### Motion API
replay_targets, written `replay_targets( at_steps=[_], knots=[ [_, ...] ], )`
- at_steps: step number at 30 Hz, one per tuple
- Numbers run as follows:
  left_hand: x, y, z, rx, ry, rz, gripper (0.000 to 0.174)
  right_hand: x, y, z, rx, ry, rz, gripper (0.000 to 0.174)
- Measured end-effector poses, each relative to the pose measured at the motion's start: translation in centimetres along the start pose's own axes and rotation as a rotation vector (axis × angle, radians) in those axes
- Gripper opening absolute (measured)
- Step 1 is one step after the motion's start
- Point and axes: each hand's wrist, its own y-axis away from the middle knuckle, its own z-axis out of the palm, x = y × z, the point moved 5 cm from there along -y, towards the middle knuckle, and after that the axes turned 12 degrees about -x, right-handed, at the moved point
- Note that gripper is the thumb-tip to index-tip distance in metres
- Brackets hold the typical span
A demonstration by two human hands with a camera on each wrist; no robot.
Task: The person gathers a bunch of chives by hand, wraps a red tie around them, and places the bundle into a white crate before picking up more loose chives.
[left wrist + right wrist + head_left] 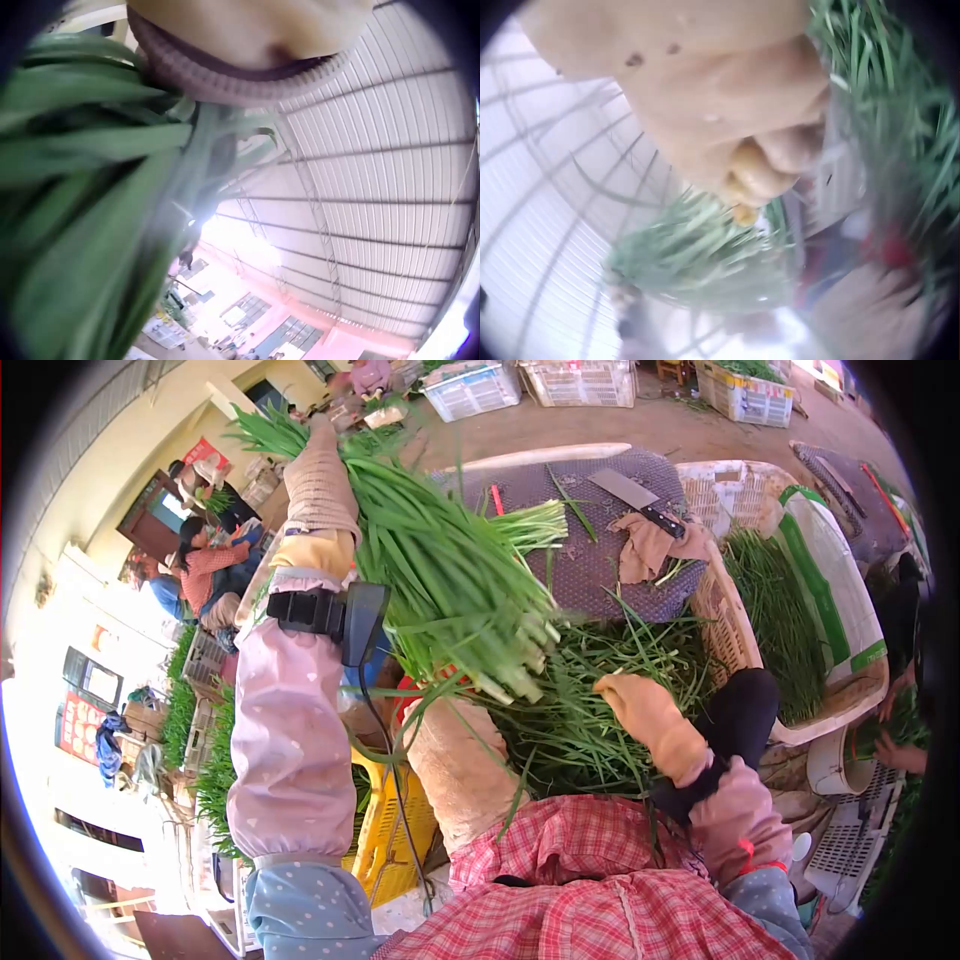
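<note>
Green leaves with pale stem ends are making up the long bunch (440,570) that the left hand (320,470) is gripping near its leafy end. That hand is wrapping round the leaves, though single fingers are not showing clearly. Leaf tips are poking out on its left side, while the main length is slanting down to its right, back toward the person, with the pale ends spreading above loose greens (575,745). From the left wrist, blurred leaves are crowding close beside the hand.

Over the loose greens, the right hand (655,725) is hovering, apart from the bunch. Its fingers are bending inward; whether they are pinching any stem, I cannot tell.

Beyond the right hand, a padded purple worktop (620,590) is carrying a knife (622,488) with a broad blade and a black handle, and a crumpled brown cloth (645,552) is lying against the handle. To that hand's right, a pale crate (728,615) is holding more greens beside a white and green sack (825,575). Nearer the body than either hand, a red checked apron (590,840) is covering the lap.
</note>
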Motion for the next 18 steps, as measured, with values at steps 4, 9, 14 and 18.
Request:
replay_targets(
  at_steps=[4,9,14,18],
  knots=[
    [-1.2,-0.9,0.1,-0.145,0.264,-0.134,0.066,-7.5,-2.1,-9.8,0.169,0.2,0.12,0.1],
    [0.9,0.3,2.9,-0.187,0.38,-0.127,0.049,-12.3,-7.5,-8.9,-0.138,0.477,0.105,0.071],
    [1.8,0.1,2.3,-0.16,0.493,-0.094,0.044,-6.7,-3.3,-3.1,-0.263,0.408,-0.015,0.012],
    [2.4,0.2,2.2,-0.101,0.496,-0.055,0.045,-5.7,2.9,-2.1,-0.684,0.416,0.065,0.046]
  ],
)
